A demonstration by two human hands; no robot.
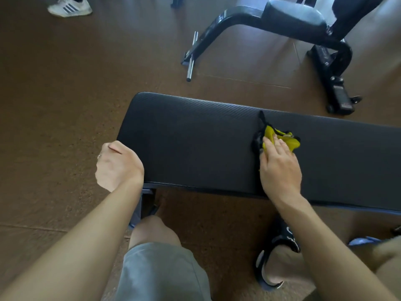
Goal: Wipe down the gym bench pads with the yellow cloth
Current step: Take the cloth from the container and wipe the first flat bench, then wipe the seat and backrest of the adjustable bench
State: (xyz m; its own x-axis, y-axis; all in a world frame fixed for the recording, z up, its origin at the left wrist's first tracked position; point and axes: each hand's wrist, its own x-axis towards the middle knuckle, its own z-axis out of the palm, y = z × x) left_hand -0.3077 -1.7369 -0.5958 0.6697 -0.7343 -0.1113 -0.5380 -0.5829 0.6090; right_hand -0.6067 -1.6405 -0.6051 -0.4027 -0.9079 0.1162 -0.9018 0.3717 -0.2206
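Right hand [280,168] flat on yellow cloth [282,140]

One head-worn wide-angle view — looking steeply down, close over the bench pad [195,137].

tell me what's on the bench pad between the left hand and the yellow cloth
In the head view, nothing: only bare black bench pad lies between the left hand at its end corner and the yellow cloth under the right hand.

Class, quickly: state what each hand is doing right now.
Left hand: grips the near corner of the bench pad.
Right hand: presses the yellow cloth on the pad.
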